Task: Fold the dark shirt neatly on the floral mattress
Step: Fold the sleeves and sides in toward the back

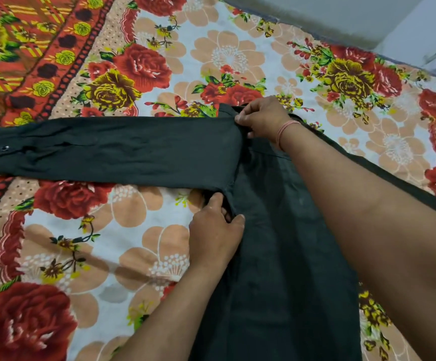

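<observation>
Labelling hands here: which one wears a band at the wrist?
The right hand, at the sleeve's upper seam; a pink band circles its wrist. The left hand is bare.

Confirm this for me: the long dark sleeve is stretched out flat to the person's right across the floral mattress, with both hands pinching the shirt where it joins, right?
Not quite. The head view shows the long dark sleeve stretched flat to the person's left across the floral mattress. The left hand and right hand do pinch the dark shirt where it joins.

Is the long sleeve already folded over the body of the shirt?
No, the sleeve lies stretched out flat to the left across the mattress.
</observation>
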